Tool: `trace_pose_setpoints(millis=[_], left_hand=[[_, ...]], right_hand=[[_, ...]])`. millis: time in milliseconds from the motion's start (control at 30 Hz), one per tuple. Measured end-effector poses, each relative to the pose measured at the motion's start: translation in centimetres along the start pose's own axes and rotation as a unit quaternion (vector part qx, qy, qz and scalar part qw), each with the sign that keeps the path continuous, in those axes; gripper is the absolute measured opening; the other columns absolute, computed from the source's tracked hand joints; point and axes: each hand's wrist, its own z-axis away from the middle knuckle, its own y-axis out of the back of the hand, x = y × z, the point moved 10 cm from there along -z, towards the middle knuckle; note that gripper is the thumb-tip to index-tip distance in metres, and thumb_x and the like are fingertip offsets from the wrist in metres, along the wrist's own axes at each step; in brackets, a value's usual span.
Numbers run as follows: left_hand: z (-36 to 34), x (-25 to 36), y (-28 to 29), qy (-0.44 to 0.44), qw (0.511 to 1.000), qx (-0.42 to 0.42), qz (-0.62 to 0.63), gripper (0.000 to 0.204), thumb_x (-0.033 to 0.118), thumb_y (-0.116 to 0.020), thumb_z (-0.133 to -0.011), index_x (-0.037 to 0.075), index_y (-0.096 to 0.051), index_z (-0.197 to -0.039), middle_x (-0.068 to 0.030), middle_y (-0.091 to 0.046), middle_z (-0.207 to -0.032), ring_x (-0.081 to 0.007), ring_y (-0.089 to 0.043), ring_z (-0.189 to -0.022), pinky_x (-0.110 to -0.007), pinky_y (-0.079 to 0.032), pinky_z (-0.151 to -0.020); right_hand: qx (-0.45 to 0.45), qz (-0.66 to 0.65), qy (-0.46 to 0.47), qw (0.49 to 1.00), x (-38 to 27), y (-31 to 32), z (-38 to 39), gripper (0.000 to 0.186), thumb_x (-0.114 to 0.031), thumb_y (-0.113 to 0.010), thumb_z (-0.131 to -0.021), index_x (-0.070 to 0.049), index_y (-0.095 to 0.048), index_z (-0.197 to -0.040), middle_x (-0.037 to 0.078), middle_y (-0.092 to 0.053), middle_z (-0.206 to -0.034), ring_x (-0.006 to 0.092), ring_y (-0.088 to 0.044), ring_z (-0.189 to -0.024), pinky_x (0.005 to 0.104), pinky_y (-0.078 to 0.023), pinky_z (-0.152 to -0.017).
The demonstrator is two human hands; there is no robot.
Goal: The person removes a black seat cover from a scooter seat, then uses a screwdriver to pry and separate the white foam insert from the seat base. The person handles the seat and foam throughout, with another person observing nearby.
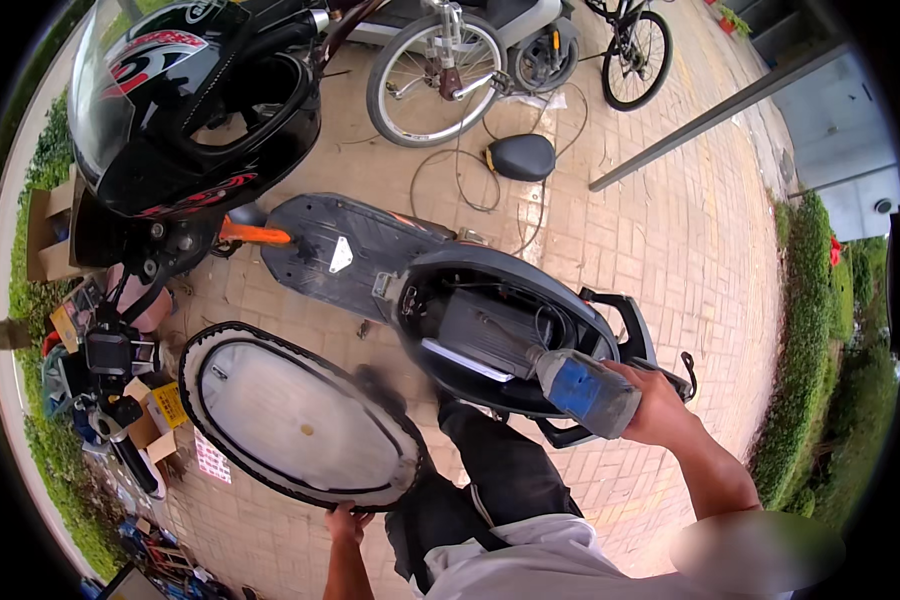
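Note:
My left hand [346, 521] grips the lower edge of a long oval scooter seat [280, 415]. Its pale underside faces up, ringed by a black ruffled edge. In my right hand [662, 408] is a boxy grey object [587, 390] with a blue panel and a narrow neck-like end; I cannot make out its exact kind. That narrow end points at the open under-seat compartment [485, 325] of a dark electric scooter. Inside it are a dark box, wires and a pale strip [467, 360] along the near side. My right fingers are partly hidden behind the object.
A black helmet [205, 110] hangs over the scooter's handlebar end, beside the footboard [345, 250]. A small black saddle [521, 157] and loose cables lie on the brick paving. Behind them stands a bicycle wheel [436, 80]. Cardboard boxes [153, 415] sit at the left, hedges [785, 340] at the right.

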Motion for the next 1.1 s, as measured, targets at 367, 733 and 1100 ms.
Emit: trace_pose_setpoints(millis=[367, 733, 1100], left_hand=[[3.0, -11.5, 10.0, 0.062, 0.995, 0.054, 0.060, 0.034, 0.007, -0.049, -0.081, -0.009, -0.047, -0.111, -0.0244, -0.061, -0.097, -0.0409, -0.066, -0.072, -0.055, -0.061, -0.060], [4.5, -27.5, 24.7, 0.122, 0.984, 0.026, 0.130, 0.063, 0.053, -0.049, -0.096, 0.000, -0.050, -0.131, -0.0137, -0.067, -0.109, -0.0264, -0.069, -0.084, -0.039, -0.062, -0.067], [13.1, -28.4, 18.1, 0.196, 0.931, 0.146, 0.271, 0.051, 0.042, -0.036, -0.101, -0.001, -0.058, -0.116, -0.0190, -0.070, -0.098, -0.0271, -0.069, -0.079, -0.035, -0.059, -0.064]], right_hand=[[0.092, -0.508, -0.130, 0.847, -6.3, -14.2, -11.8, 0.021, -0.005, -0.071, -0.084, 0.001, -0.064, -0.104, 0.005, -0.068, -0.092, 0.0125, -0.061, -0.076, 0.0315, -0.050, -0.071], [0.235, -0.728, -0.216, 0.607, -0.8, -41.5, -32.7, 0.015, -0.002, -0.074, -0.079, -0.005, -0.067, -0.092, 0.002, -0.066, -0.087, 0.0180, -0.061, -0.069, 0.0326, -0.049, -0.065], [-0.014, -0.853, -0.298, 0.427, 12.5, -55.4, -45.5, 0.039, -0.034, -0.066, -0.091, -0.011, -0.059, -0.122, 0.008, -0.059, -0.126, 0.0296, -0.053, -0.118, 0.0510, -0.036, -0.107]])
